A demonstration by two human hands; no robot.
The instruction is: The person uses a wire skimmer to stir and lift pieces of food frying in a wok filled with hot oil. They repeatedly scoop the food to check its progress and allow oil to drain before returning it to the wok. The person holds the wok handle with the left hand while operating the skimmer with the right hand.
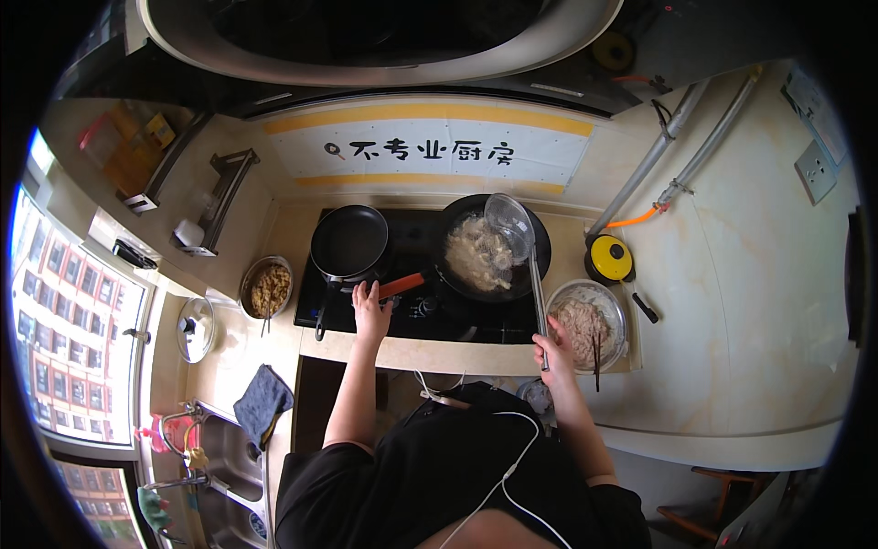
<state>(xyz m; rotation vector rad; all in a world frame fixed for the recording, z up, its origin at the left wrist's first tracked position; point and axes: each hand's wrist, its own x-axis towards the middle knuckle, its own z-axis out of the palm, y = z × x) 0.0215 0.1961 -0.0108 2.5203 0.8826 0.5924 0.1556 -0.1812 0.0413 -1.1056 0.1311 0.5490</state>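
Observation:
My left hand (371, 317) grips the end of the red handle (403, 285) of a dark wok (447, 283), which sits on the right side of the black gas stove (411, 240). Pale, battered-looking pieces (473, 257) bubble in oil inside the wok. In my right hand (557, 353) is the long metal handle of a mesh skimmer (509, 213). Its basket hangs over the wok's right part and partly covers the food. Beside my right hand stands a metal bowl (621, 322) of pale raw strips (579, 329), with dark chopsticks (597, 357) leaning in it.
A black frying pan (350, 240) occupies the left burner. Further left are a bowl of browned pieces (270, 289), a glass lid (197, 329), a dark cloth (263, 405) and a sink (233, 456). A small yellow-lidded pot (610, 258) stands right. The range hood (384, 74) overhangs the stove.

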